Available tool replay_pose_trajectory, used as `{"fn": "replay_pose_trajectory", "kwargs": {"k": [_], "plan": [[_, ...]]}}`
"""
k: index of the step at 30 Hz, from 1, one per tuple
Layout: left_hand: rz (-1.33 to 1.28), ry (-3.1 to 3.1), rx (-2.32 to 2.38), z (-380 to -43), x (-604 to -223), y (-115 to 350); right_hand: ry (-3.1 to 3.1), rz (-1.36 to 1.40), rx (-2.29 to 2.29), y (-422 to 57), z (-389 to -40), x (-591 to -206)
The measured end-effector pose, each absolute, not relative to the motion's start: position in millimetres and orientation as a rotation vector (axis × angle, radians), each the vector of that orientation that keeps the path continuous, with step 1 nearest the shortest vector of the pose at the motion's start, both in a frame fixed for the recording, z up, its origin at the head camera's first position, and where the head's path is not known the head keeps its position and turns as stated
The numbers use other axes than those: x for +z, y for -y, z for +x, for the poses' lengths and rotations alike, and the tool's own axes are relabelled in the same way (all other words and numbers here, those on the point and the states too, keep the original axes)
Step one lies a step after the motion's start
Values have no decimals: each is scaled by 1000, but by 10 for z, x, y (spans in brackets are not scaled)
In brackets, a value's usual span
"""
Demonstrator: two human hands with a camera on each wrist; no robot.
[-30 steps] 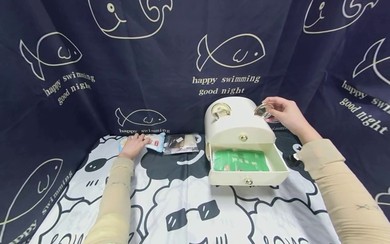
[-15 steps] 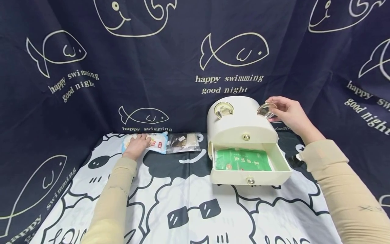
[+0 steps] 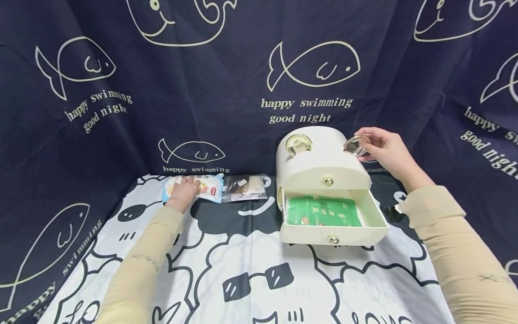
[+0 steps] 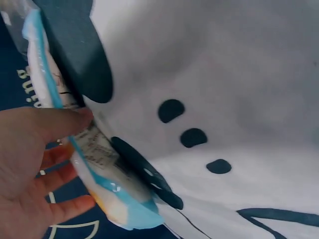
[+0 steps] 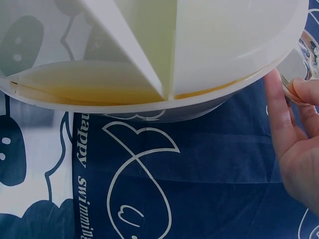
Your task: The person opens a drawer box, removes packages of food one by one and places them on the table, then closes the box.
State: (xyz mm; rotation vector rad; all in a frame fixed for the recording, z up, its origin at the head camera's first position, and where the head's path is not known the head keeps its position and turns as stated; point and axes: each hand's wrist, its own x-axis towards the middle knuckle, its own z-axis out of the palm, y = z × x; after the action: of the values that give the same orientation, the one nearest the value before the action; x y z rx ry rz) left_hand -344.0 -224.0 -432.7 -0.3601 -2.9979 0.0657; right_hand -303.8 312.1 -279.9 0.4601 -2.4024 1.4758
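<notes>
My left hand (image 3: 184,193) is on a blue-and-white printed plastic packet (image 3: 212,189) at the table's back left. In the left wrist view, the thumb lies on one side of the packet (image 4: 107,164) and fingers on the other, gripping it. On the right stands a white storage box (image 3: 317,157) with a rounded top and two gold-rimmed ears. Thumb and fingers of my right hand (image 3: 384,148) pinch its right ear (image 3: 356,145). Its lower drawer (image 3: 336,235) is pulled out and contains a green packet (image 3: 323,211) with pale lettering.
A clear bag (image 3: 244,188) with dark and beige contents lies between the blue-and-white packet and the box. A dark blue curtain (image 3: 226,103) with fish outlines hangs close behind. The cartoon-printed cloth (image 3: 259,288) covers the table in front.
The head view has shifted slightly, so everything sits a little further right and higher. My left forearm has swung slightly outward. Both hands stay on the packet and the ear.
</notes>
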Motion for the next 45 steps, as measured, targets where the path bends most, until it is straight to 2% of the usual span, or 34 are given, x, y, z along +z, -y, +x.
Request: {"fn": "replay_pose_trajectory", "kwargs": {"k": [14,45], "plan": [[-410,3061,74,-3294,-4090,2174,2413,441,1468,-3106,-3036,-2820],[-609,2725,187,-2651,-3374,1541,2412,478,1446,-3125,-3026,-2821]]}}
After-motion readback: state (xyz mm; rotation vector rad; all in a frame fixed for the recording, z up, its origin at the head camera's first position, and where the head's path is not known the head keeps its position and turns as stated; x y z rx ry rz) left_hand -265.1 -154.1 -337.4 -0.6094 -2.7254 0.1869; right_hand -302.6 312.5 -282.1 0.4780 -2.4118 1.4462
